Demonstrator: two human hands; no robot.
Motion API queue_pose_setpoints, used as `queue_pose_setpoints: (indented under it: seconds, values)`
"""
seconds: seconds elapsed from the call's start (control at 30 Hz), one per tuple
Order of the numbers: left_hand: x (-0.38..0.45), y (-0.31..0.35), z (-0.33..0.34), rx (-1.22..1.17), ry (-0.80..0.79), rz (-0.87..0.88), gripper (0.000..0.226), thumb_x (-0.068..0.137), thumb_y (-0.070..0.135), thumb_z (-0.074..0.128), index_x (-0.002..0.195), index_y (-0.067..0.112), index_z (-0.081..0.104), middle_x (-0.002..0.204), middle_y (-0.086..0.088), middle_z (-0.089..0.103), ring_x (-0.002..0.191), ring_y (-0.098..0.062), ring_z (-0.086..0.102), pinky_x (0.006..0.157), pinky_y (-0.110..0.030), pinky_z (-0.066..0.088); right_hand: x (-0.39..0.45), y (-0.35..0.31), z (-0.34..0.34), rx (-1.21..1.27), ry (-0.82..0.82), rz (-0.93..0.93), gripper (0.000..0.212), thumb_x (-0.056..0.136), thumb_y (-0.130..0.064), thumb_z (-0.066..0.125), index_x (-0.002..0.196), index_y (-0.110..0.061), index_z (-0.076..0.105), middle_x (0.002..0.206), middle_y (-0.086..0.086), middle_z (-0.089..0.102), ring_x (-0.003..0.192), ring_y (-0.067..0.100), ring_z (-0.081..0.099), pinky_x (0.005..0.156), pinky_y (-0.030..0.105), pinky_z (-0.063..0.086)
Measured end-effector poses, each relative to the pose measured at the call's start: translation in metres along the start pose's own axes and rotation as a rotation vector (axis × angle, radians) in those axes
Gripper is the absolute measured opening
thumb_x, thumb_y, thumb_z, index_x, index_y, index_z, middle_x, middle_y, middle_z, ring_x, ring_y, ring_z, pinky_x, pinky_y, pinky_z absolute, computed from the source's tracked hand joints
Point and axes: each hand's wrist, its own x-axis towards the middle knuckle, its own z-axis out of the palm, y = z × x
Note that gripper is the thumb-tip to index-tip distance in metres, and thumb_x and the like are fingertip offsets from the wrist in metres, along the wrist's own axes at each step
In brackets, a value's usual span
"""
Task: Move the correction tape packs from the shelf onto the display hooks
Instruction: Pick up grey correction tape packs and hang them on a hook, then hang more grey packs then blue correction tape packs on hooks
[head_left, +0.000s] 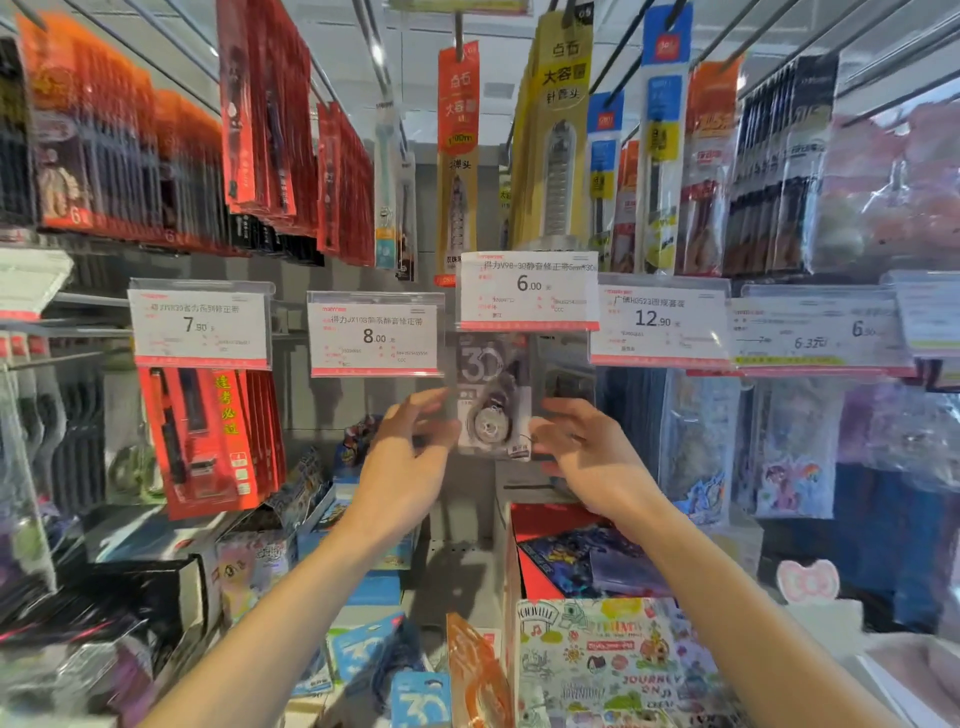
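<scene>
At frame centre, the left hand (410, 441) and right hand (582, 447) pinch the upright grey plastic correction tape pack (493, 400), its top directly beneath the 6.00 price tag (529, 291).

Two hands (415, 441), one grey pack (493, 400)

head view — worn, facing forward, slightly upward | close to price tags (529, 291) | single view — no overlap
</scene>
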Motion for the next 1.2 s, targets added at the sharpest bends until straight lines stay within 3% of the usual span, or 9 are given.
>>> queue_pose_setpoints:
  seconds: [0.13, 0.2, 0.27, 0.57, 0.87, 1.03, 1.1, 1.2]
  values:
    - [-0.033, 0.013, -0.014, -0.085, 0.046, -0.016, 0.017, 0.101, 0.021, 0.064, 0.115, 0.03, 0.066, 0.11, 0.008, 0.073, 0.104, -0.01, 0.069, 0.085, -0.028, 0.059, -0.033, -0.002, -0.022, 0.088, 0.023, -0.011, 0.013, 0.098, -0.038, 0.068, 0.108, -0.031, 0.072, 0.1, -0.006, 0.08, 0.093, 0.014, 0.078, 0.088, 0.04, 0.063]
    - [-0.05, 0.018, -0.019, -0.139, 0.06, -0.017, 0.014, 0.098, 0.019, 0.067, 0.109, 0.028, 0.069, 0.103, 0.006, 0.075, 0.097, -0.011, 0.073, 0.077, -0.025, 0.06, -0.049, -0.005, -0.031, 0.17, 0.006, -0.03, 0.011, 0.099, -0.033, 0.067, 0.105, -0.025, 0.072, 0.092, -0.003, 0.081, 0.083, 0.016, 0.079, 0.072, 0.028, 0.063]
    - [-0.067, 0.019, -0.023, -0.169, 0.074, -0.015, 0.014, 0.096, 0.017, 0.07, 0.107, 0.026, 0.071, 0.1, 0.002, 0.077, 0.089, -0.011, 0.075, 0.073, -0.02, 0.059, -0.066, -0.01, -0.034, 0.237, 0.004, -0.033, 0.012, 0.1, -0.029, 0.067, 0.107, -0.02, 0.071, 0.088, 0.002, 0.081, 0.077, 0.017, 0.077, 0.067, 0.021, 0.06]
    - [-0.116, 0.004, -0.059, -0.282, 0.056, -0.005, 0.012, 0.095, 0.017, 0.066, 0.105, 0.023, 0.071, 0.093, -0.002, 0.08, 0.083, -0.02, 0.076, 0.075, -0.037, 0.062, -0.128, -0.024, -0.004, 0.282, 0.017, -0.015, 0.011, 0.101, -0.019, 0.064, 0.107, -0.014, 0.072, 0.085, 0.008, 0.079, 0.069, 0.016, 0.072, 0.066, 0.024, 0.06]
    - [-0.129, -0.048, -0.16, -0.349, -0.029, -0.04, 0.015, 0.095, 0.005, 0.064, 0.107, 0.013, 0.067, 0.089, -0.008, 0.078, 0.073, -0.016, 0.073, 0.069, -0.024, 0.059, -0.165, -0.043, 0.09, 0.223, 0.095, 0.021, 0.01, 0.099, -0.01, 0.065, 0.104, -0.012, 0.073, 0.079, 0.005, 0.078, 0.065, 0.012, 0.07, 0.06, 0.021, 0.057]
    - [-0.131, -0.081, -0.213, -0.322, -0.084, -0.083, 0.016, 0.084, 0.025, 0.072, 0.1, 0.022, 0.069, 0.087, -0.005, 0.078, 0.073, -0.009, 0.072, 0.069, -0.016, 0.056, -0.172, -0.035, 0.14, 0.122, 0.077, 0.065, 0.008, 0.098, -0.013, 0.066, 0.101, -0.016, 0.073, 0.079, -0.002, 0.078, 0.067, 0.005, 0.07, 0.061, 0.016, 0.054]
    - [-0.131, -0.095, -0.225, -0.284, -0.131, -0.111, 0.015, 0.083, 0.03, 0.08, 0.095, 0.034, 0.072, 0.085, -0.002, 0.078, 0.073, -0.01, 0.072, 0.07, -0.019, 0.056, -0.173, -0.029, 0.153, 0.04, 0.074, 0.081, 0.008, 0.099, -0.017, 0.067, 0.101, -0.019, 0.074, 0.084, -0.003, 0.079, 0.071, 0.002, 0.071, 0.065, 0.015, 0.054]
    - [-0.132, -0.115, -0.228, -0.247, -0.209, -0.18, 0.018, 0.074, 0.043, 0.075, 0.091, 0.043, 0.071, 0.083, -0.002, 0.076, 0.071, -0.014, 0.07, 0.066, -0.028, 0.058, -0.171, -0.02, 0.169, -0.077, 0.047, 0.109, 0.008, 0.099, -0.019, 0.067, 0.098, -0.022, 0.074, 0.085, 0.008, 0.077, 0.071, 0.007, 0.069, 0.066, 0.018, 0.054]
